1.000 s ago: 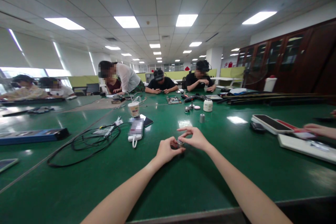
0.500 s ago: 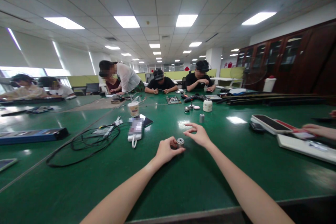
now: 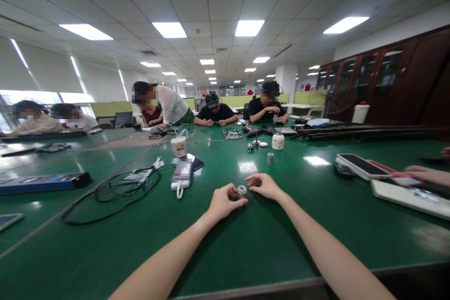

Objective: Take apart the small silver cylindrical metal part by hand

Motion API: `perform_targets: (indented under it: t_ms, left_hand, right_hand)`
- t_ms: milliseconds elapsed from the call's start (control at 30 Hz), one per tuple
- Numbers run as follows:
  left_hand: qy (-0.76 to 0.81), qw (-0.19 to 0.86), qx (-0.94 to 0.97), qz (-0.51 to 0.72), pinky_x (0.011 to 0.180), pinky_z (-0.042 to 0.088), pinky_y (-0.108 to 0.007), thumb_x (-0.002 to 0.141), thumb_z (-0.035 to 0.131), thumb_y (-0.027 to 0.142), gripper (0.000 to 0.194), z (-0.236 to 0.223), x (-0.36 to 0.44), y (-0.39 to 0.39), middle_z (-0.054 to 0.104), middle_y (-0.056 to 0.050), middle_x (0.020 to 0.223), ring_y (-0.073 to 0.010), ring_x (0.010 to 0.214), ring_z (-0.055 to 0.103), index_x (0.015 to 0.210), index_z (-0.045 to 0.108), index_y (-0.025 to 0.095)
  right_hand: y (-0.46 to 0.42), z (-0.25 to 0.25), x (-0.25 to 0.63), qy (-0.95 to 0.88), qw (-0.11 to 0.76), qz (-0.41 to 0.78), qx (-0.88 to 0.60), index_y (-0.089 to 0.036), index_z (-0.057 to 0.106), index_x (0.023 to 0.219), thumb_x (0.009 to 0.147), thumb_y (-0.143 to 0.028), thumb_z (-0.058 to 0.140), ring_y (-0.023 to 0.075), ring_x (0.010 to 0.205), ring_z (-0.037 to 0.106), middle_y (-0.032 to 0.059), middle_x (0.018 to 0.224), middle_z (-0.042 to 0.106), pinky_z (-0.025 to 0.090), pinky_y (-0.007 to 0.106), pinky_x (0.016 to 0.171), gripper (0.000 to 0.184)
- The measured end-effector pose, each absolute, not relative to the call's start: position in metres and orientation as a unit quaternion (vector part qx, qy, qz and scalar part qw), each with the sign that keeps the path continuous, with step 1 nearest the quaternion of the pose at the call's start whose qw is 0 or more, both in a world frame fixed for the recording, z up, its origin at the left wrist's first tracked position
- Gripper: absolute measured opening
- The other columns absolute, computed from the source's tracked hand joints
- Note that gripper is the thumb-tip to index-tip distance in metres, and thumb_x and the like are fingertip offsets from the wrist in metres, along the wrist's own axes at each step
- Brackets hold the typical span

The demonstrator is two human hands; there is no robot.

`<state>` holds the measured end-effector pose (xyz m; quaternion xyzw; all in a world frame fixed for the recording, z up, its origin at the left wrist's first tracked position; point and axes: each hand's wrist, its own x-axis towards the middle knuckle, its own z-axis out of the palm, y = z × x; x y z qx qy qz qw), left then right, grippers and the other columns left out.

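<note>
On the green table, a short silver metal cylinder [image 3: 242,191] stands upright with its round, dark-centred top facing up. My left hand [image 3: 223,200] is closed around its left side, thumb in front and fingers behind. Just to the right of the cylinder is my right hand [image 3: 264,186], its curved thumb and fingers apart with nothing seen between them. A small gap appears to separate those fingertips from the cylinder. Farther back stands a second small grey metal cylinder [image 3: 270,158], touched by neither hand.
A looped black cable [image 3: 112,192], a white power bank [image 3: 181,180] and a drink cup [image 3: 179,146] lie leftward. A white jar [image 3: 277,141] and circuit board [image 3: 232,134] are farther back. Another person's hand [image 3: 427,174] is at right near a white tray [image 3: 408,197]. Co-workers sit opposite.
My right hand has come off the cylinder's top, drawn away to the right, then moved back close beside it. My left hand has kept its hold on the cylinder.
</note>
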<state>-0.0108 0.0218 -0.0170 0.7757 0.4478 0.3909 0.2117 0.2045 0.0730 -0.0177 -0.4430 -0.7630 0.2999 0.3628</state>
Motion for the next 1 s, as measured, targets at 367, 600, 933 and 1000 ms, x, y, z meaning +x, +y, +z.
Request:
perform_targets:
  t_ms: [367,600,933,1000]
  left_hand:
    - [0.445,0.207,0.779,0.391,0.063,0.046,-0.023,0.069,0.078,0.043,0.028,-0.015,-0.011,0.021,0.070,0.002,0.069,-0.0170,0.067,0.066,0.076,0.063,0.020]
    - [0.443,0.208,0.781,0.388,0.062,0.045,-0.022,0.069,0.079,0.040,0.027,-0.017,-0.011,0.022,0.070,0.002,0.070,-0.0162,0.067,0.065,0.077,0.063,0.019]
    - [0.445,0.206,0.781,0.387,0.059,0.043,-0.022,0.068,0.079,0.043,0.030,-0.018,-0.011,0.024,0.068,0.002,0.068,-0.0158,0.064,0.063,0.074,0.061,0.019]
    - [0.445,0.205,0.781,0.387,0.060,0.043,-0.022,0.068,0.078,0.043,0.031,-0.018,-0.011,0.024,0.068,0.002,0.068,-0.0159,0.065,0.063,0.074,0.060,0.020]
  right_hand:
    - [0.063,0.003,0.190,-0.700,0.483,0.362,-0.381,-0.016,0.059,0.120,0.081,-0.023,0.075,0.0198,0.087,0.070,0.0070,0.107,0.069,0.059,0.039,0.080,0.043]
    - [0.044,0.012,0.173,-0.707,0.501,0.352,-0.353,-0.016,0.066,0.113,0.067,-0.021,0.075,0.0188,0.080,0.073,0.0065,0.096,0.070,0.059,0.035,0.078,0.047]
    - [0.041,0.016,0.175,-0.733,0.480,0.321,-0.361,-0.016,0.070,0.109,0.064,-0.015,0.070,0.0151,0.069,0.068,0.0040,0.086,0.069,0.058,0.030,0.067,0.045]
    - [0.040,0.017,0.175,-0.736,0.476,0.318,-0.363,-0.017,0.070,0.109,0.064,-0.015,0.070,0.0147,0.066,0.068,0.0038,0.085,0.069,0.057,0.029,0.065,0.045]
